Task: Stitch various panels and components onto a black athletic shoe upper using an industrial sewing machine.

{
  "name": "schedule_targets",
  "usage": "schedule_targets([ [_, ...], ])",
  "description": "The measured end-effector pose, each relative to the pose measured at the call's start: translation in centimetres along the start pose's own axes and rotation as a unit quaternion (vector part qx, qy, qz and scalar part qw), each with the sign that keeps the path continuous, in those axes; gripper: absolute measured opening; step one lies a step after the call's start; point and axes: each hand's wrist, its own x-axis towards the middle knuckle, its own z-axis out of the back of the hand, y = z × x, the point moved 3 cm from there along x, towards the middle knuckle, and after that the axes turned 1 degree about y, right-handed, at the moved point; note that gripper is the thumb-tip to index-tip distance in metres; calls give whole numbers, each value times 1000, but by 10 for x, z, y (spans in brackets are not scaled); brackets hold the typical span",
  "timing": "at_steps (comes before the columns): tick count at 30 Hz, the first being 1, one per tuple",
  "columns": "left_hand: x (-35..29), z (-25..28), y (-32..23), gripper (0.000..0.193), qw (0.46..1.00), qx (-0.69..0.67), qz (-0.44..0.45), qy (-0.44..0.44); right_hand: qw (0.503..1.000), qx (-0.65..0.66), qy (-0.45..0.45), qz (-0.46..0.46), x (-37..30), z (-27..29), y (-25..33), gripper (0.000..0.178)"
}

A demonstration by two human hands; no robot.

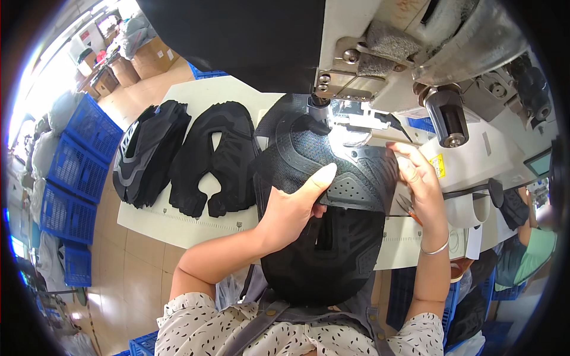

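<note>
Under the metal machine head (350,24), your left hand (288,216) clamps black mesh upper (307,147) beside its perforated panel (355,193); your right hand (420,183) pinches the curved edge (389,169).

Stacked blue crates (74,170) at left, cardboard boxes (152,59), tiled floor (126,261), seemingly a person (536,254) in green
</note>
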Motion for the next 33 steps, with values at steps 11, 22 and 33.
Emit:
schedule_targets([
  [11, 9, 5, -7, 16, 997, 53, -46, -25, 991, 129, -13, 11, 10, 0, 11, 25],
  [22, 16, 9, -28, 16, 989, 135, -61, 16, 992, 114, -11, 44, 6, -2, 9, 26],
  [33, 28, 14, -33, 17, 992, 116, -58, 5, 993, 114, -14, 25, -2, -13, 17, 32],
])
